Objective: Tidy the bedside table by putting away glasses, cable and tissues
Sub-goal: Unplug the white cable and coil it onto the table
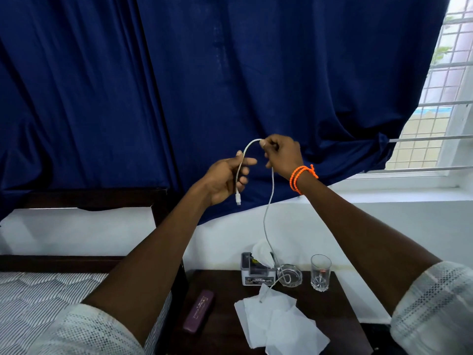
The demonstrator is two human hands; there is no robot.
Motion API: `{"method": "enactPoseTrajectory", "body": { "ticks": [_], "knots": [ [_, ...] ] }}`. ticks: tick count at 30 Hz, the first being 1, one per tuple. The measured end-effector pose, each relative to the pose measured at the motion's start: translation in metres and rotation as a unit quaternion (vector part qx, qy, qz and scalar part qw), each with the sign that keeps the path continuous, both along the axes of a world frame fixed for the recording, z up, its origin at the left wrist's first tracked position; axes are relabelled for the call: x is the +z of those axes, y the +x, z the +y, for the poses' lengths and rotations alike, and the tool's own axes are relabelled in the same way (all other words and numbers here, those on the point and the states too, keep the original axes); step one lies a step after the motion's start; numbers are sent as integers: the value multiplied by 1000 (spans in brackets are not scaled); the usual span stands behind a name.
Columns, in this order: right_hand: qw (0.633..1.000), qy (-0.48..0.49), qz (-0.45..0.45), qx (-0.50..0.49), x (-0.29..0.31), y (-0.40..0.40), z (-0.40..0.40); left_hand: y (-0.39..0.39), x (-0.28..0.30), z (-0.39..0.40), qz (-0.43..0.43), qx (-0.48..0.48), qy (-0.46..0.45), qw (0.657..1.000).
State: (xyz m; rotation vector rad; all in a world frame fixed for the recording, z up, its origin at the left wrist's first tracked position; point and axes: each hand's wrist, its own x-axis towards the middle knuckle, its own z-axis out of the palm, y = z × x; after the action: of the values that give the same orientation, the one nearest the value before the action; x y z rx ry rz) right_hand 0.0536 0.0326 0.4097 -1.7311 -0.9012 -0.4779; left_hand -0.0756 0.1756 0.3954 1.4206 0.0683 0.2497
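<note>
Up in front of the curtain [230, 73], the cable [271, 190] arches between both hands: my left hand [225, 179] is pinched on it just above the plug, my right hand [281, 155] is clamped at the top of the loop. The rest hangs down, its far end trailing across the tissues [279, 324] on the counter [225, 316]. I'd say wind even loops into the left palm and lift the tail slowly, so it clears the drinking glass [320, 275] and tissue box [257, 271].
</note>
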Motion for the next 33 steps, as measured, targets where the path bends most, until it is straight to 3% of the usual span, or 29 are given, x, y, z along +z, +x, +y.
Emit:
{"method": "enactPoseTrajectory", "body": {
  "ticks": [8, 11, 14, 17, 23, 25, 28, 33],
  "knots": [
    [999, -15, -16, -39, -4, 9, 0, -3, 3, -15, -45, -147, -65, 986],
    [996, -75, -32, -33, -10, 11, -1, -5, 7, -19, -90, -161, -69, 980],
    [988, -139, -55, -30, -23, 0, -2, -3, 14, -24, -156, -133, -94, 974],
    [991, -126, -19, 26, -39, -15, 2, 2, 21, -26, -204, -81, -129, 967],
    [982, -132, 35, 132, -49, -29, -7, 11, 25, -14, -221, 95, -135, 961],
    [977, -141, 41, 154, -47, -28, -12, 11, 24, -5, -216, 126, -70, 966],
    [974, -155, 11, 164, -42, -24, -19, 8, 19, 9, -188, 168, 103, 962],
    [950, -264, -108, 126, -21, -19, -20, 8, 10, 26, -98, 160, 399, 897]
  ]
}}
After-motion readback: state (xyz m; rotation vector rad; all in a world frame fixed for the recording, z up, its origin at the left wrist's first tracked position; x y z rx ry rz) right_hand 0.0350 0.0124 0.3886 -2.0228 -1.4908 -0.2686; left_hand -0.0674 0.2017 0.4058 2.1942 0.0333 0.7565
